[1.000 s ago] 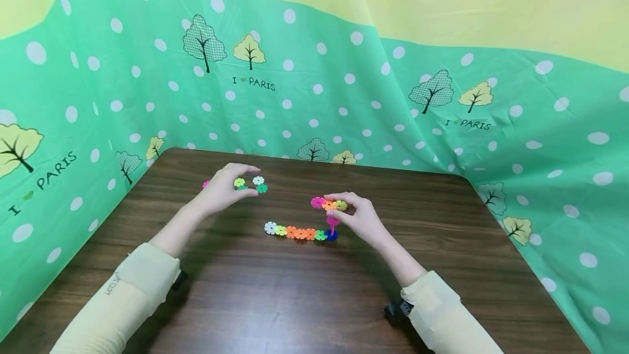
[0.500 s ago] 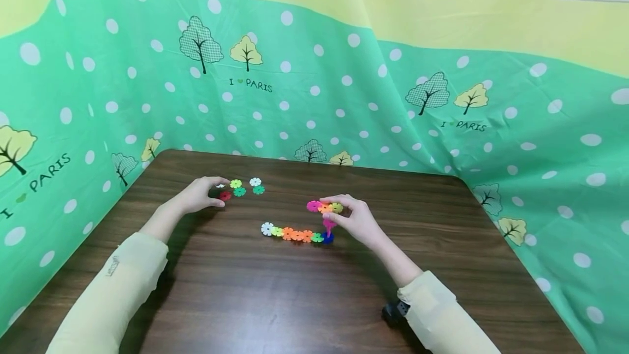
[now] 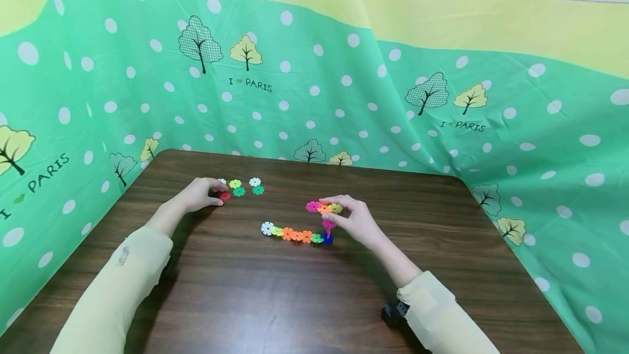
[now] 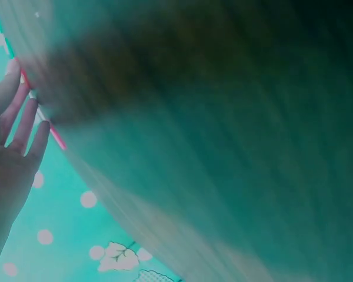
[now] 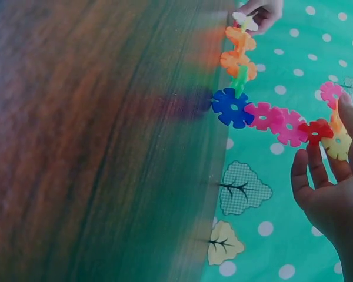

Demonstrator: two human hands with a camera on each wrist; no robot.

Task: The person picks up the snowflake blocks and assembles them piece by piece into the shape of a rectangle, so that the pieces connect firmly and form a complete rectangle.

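My left hand (image 3: pixel 200 194) is at the far left of the table, thumb and fingertips pinching the edges of a red snowflake disc (image 3: pixel 225 196) that lies flat there. My right hand (image 3: pixel 357 217) holds the raised top of a chain of snowflake discs, gripping around an orange disc (image 3: pixel 325 208) between a pink disc (image 3: pixel 313 207) and a yellow one. In the right wrist view, red and pink discs (image 5: pixel 289 127) run from this top to a blue disc (image 5: pixel 232 108). From the blue disc, a row of green, orange, yellow and white discs (image 3: pixel 297 235) stretches left.
Beside the left hand lie loose discs: a yellow one (image 3: pixel 235 183), a green one (image 3: pixel 239 192), a white one (image 3: pixel 254 182) and another green one (image 3: pixel 258 190). A white disc is partly behind the left fingers. Patterned cloth (image 3: pixel 304 81) hangs behind the brown table (image 3: pixel 275 305).
My left hand has moved left from above the loose discs to the red disc, and its fingers have closed in on it. My right hand keeps holding the chain's top, almost still.
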